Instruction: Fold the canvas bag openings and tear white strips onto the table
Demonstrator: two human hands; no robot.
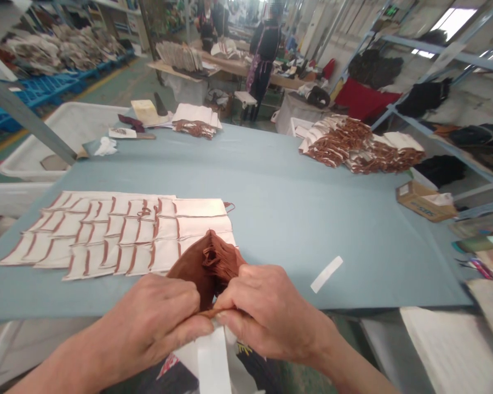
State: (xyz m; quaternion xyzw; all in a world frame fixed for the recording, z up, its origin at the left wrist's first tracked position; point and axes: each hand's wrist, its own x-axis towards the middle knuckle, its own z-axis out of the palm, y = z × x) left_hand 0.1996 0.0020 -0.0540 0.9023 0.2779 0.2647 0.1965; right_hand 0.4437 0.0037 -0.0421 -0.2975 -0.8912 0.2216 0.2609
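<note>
My left hand (152, 323) and my right hand (271, 312) pinch the lower edge of a brown suede-like piece with a fringe of cut strips (207, 268), which stands up between them. A white strip (213, 355) hangs from the pinched edge, below my fingers, over my lap. To the left of my hands, overlapping white fabric pieces with brown edging (115, 235) lie in rows on the blue-grey table cover (279, 219). A loose white strip (326, 274) lies to the right of my right hand, apart from it.
Stacks of white and brown pieces (355, 145) lie at the table's far right, with more (197, 120) at the far end. A cardboard box (425, 201) sits on the right edge. A white bin (61, 137) stands at back left. A person (265, 54) stands beyond, among further tables and shelves.
</note>
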